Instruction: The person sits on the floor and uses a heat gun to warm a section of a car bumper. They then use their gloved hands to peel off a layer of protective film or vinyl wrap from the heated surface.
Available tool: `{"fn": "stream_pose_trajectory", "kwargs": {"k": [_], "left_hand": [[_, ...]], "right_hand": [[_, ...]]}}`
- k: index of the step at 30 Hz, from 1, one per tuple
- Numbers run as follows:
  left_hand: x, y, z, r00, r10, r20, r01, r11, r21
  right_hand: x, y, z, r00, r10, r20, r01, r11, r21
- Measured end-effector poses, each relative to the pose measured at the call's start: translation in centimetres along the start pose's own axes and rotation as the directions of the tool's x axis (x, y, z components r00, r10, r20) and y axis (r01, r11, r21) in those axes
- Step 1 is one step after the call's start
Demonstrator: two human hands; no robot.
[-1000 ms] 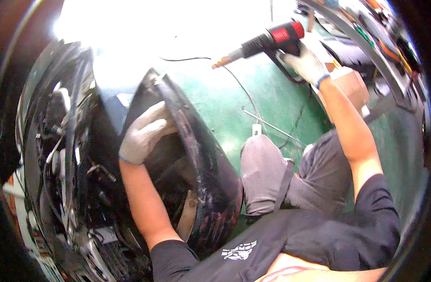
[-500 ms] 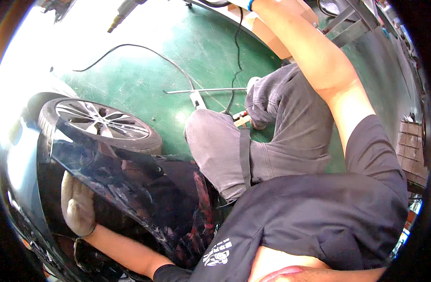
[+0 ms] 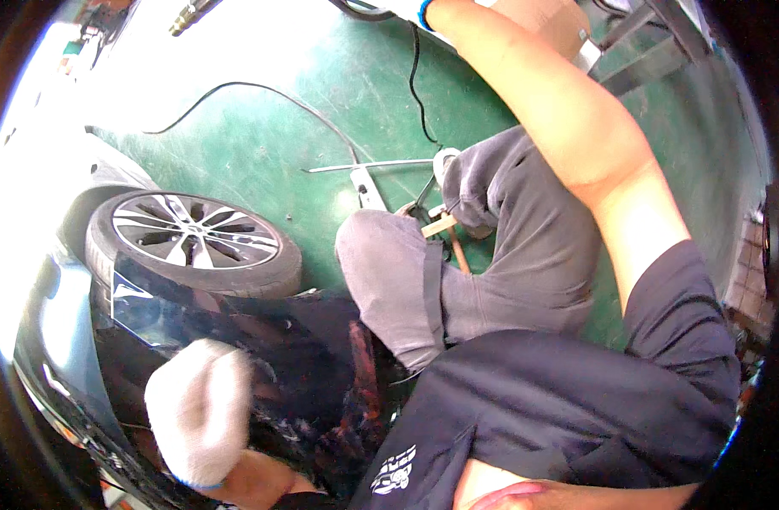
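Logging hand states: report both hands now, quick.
Left white-fabric-gloved hand: blurred; open or closed cannot be told, nothing visibly held.
Right white-gloved hand: mostly cut off by the top edge; grip cannot be told.

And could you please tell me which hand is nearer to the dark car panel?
Left. The left hand overlaps the dark car panel in view, though contact is unclear; the right hand is well away, mostly cut off at the picture's top edge.

Looks like auto wkshp w/ alloy wheel (image 3: 194, 231), scuffed dk panel (image 3: 296, 353), green flr (image 3: 355, 81)
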State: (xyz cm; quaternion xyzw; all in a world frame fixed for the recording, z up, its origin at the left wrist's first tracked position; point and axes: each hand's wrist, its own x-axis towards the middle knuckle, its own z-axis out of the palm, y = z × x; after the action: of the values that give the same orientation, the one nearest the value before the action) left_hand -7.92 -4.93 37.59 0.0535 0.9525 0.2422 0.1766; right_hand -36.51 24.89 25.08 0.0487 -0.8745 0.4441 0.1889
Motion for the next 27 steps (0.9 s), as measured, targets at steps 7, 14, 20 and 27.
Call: {"fn": "stream_pose_trajectory", "kwargs": {"k": [7, 14, 20, 27], "left_hand": [[28.4, -1.5, 18.7, 0.893, 0.016, 0.45, -0.254, 0.843, 0.474], [38.3, -9.0, 44.6, 0.87, -0.031, 0.493, -0.146, 0.938, 0.316], [44.2, -23.4, 51.9, 0.898, -0.405, 0.171, 0.392, 0.914, 0.104], [42.5, -18.6, 50.5, 0.935, -0.35, 0.052, 0.34, 0.93, 0.138]], "right_hand": [[-0.6, -1.1, -2.0, 0.996, 0.092, -0.021, -0.092, 0.995, -0.023], [-4.1, 2.4, -1.8, 0.974, 0.226, 0.032, -0.228, 0.973, 0.048], [-3.4, 1.0, -0.6, 0.989, 0.134, -0.056, -0.122, 0.976, 0.18], [-5.0, 3.0, 0.1, 0.97, 0.201, -0.14, -0.156, 0.947, 0.281]]}}
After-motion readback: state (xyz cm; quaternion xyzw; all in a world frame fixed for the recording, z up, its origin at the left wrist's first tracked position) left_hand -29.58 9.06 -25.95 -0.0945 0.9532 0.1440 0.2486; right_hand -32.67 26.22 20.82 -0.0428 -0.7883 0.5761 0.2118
